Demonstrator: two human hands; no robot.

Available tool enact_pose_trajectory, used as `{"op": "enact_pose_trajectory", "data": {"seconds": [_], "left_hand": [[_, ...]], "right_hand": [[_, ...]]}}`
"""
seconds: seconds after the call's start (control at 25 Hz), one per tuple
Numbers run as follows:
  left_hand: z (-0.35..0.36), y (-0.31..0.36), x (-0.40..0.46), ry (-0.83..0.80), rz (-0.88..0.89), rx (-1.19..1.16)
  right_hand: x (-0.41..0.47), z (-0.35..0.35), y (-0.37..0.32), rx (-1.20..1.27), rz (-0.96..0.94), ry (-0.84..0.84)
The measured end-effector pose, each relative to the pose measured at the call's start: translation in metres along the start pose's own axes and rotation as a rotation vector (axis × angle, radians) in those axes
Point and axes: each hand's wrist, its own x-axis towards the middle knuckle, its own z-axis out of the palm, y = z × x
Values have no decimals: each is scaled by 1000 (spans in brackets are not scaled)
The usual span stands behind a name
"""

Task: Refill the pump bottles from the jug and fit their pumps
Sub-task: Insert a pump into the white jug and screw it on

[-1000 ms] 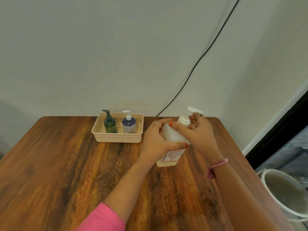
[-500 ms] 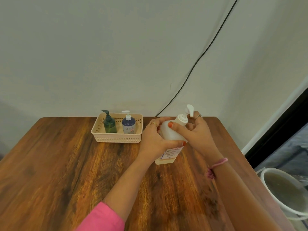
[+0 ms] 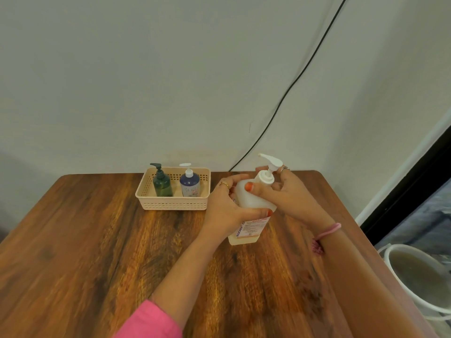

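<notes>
A white pump bottle (image 3: 251,203) with a printed label stands tilted on the wooden table (image 3: 85,252), right of centre. My left hand (image 3: 224,211) is wrapped around its body. My right hand (image 3: 290,196) grips the white pump (image 3: 269,167) at the bottle's neck, and the nozzle points left. A green pump bottle (image 3: 162,182) and a blue pump bottle (image 3: 189,182) stand upright in a beige basket (image 3: 170,203) at the back of the table. No jug is in view.
A black cable (image 3: 292,81) runs down the wall behind the table. A white bucket (image 3: 419,276) with murky liquid stands on the floor past the table's right edge. The wall is close behind the basket.
The pump head has turned in my right hand: its nozzle pointed right, then away, and now points left. The bottle stays tilted in my left hand.
</notes>
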Motion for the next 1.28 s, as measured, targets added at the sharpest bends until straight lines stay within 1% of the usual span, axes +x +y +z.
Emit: {"op": "enact_pose_trajectory", "data": {"seconds": [0.08, 0.12, 0.16, 0.24, 0.36, 0.44, 0.48, 0.52, 0.6, 0.64, 0.84, 1.0, 1.28], "left_hand": [[-1, 3, -1, -3, -3, -4], [-1, 4, -1, -4, -4, -8], [-1, 6, -1, -3, -6, -11], [-2, 5, -1, 8, -16, -28], [-1, 3, -3, 20, -23, -39], [0, 3, -5, 18, -12, -25], [0, 2, -5, 19, -9, -19], [-1, 2, -5, 19, -7, -16], [-3, 2, -5, 15, -8, -22], [-4, 3, -5, 16, -11, -26], [-3, 3, -4, 21, -22, -27], [-4, 7, -4, 13, -38, -44], [-4, 10, -6, -5, -32, -34]], "right_hand": [[-4, -7, -2, 106, 6, -138], [-4, -9, -2, 124, -15, -154], [-5, -9, -3, 133, -41, -134], [-4, -5, -3, 126, -67, -40], [-1, 7, 3, 54, -71, 130], [0, 12, 5, -5, -59, 203], [-1, 12, 4, -26, -46, 190], [-2, 10, 2, -16, -31, 138], [-5, 4, -1, 88, -1, 7], [-7, 2, -3, 123, -7, -10], [-7, 0, -1, 99, -108, 101], [-9, -5, -2, 16, -194, 51], [-12, -11, -10, -71, -226, -2]]}}
